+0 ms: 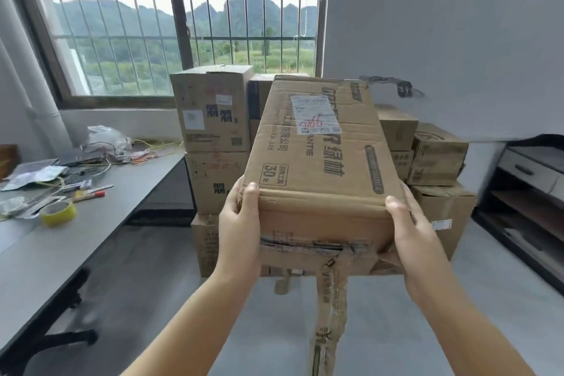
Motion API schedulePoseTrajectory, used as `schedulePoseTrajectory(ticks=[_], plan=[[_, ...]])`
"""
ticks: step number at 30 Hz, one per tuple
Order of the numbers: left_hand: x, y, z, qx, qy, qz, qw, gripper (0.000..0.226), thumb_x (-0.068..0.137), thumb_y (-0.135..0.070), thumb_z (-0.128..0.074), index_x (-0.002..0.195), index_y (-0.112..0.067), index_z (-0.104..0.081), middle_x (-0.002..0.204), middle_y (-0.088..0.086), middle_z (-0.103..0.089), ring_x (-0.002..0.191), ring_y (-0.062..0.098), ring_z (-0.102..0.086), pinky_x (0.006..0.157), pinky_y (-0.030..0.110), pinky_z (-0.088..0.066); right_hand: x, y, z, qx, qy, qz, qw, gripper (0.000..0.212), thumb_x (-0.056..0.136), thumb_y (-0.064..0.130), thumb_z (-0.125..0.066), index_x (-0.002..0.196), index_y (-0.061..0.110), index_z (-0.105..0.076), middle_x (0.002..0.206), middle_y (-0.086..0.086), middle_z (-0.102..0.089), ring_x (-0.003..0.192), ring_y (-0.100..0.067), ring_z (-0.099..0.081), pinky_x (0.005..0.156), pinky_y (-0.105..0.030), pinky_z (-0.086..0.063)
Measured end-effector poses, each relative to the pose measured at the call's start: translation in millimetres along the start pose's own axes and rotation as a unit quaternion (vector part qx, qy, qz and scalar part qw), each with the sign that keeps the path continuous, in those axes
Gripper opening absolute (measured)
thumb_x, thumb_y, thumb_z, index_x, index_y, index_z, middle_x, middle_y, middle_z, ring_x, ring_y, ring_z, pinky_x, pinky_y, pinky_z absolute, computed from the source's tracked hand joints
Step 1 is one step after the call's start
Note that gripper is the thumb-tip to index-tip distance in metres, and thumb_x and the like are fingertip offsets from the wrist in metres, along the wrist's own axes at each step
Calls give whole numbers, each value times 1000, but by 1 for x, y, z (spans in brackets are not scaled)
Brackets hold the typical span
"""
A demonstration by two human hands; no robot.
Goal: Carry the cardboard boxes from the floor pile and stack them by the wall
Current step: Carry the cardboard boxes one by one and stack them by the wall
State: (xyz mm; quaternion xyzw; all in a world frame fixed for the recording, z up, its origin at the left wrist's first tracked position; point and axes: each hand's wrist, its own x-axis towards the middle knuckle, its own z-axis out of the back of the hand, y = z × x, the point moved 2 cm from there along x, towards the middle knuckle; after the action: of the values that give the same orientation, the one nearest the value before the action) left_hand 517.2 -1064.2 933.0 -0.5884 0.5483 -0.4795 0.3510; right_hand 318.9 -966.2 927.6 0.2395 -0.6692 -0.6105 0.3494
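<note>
I hold a long brown cardboard box (320,159) up in front of me, with a white shipping label on its top and a torn strip of tape hanging below it. My left hand (239,223) grips its near left corner, thumb on top. My right hand (412,232) grips the near right corner the same way. Behind the box, stacked cardboard boxes (213,137) stand against the wall under the window, with lower ones (439,159) to the right.
A grey table (91,238) runs along the left, holding a yellow tape roll (58,212), cables and bags. A dark shelf unit (531,201) stands at the right. Grey floor (171,290) lies between me and the stack.
</note>
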Motion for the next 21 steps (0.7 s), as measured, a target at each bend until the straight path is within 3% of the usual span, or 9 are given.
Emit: schedulePoseTrajectory(ticks=[9, 13, 16, 19, 21], plan=[[213, -9, -49, -29, -10, -65, 997, 24, 93, -36, -50, 113, -43, -62, 96, -24, -70, 91, -3, -64, 97, 37, -49, 209, 14, -95, 41, 5, 61, 997, 44, 91, 49, -48, 134, 59, -39, 138, 10, -50, 127, -20, -48, 104, -54, -42], [311, -19, -81, -46, -17, -110, 993, 18, 93, -34, -52, 99, -46, -66, 91, -23, -71, 92, 0, -65, 95, 35, -50, 314, 30, -131, 71, 33, 102, 992, 44, 91, 50, -49, 135, 52, -43, 128, 18, -55, 112, -5, -55, 94, -45, -51], [381, -34, -108, -43, -9, -151, 988, 22, 94, -33, -52, 90, -48, -69, 94, -21, -72, 103, 7, -64, 96, 37, -49, 392, 53, -152, 65, 59, 141, 986, 45, 90, 55, -48, 133, 61, -38, 134, 16, -52, 119, -10, -53, 99, -47, -49], [446, -37, -131, -54, 2, -168, 984, 23, 94, -35, -51, 110, -45, -66, 104, -18, -71, 106, 9, -62, 99, 49, -47, 460, 79, -170, 54, 92, 194, 975, 34, 91, 54, -47, 112, 79, -36, 129, 26, -52, 117, -6, -53, 98, -47, -50], [487, -37, -143, -61, -2, -171, 983, 31, 94, -36, -52, 123, -38, -60, 108, -15, -70, 104, 9, -64, 99, 50, -47, 505, 92, -184, 52, 101, 214, 970, 35, 94, 49, -45, 115, 76, -39, 124, 29, -53, 112, -1, -53, 92, -46, -54]])
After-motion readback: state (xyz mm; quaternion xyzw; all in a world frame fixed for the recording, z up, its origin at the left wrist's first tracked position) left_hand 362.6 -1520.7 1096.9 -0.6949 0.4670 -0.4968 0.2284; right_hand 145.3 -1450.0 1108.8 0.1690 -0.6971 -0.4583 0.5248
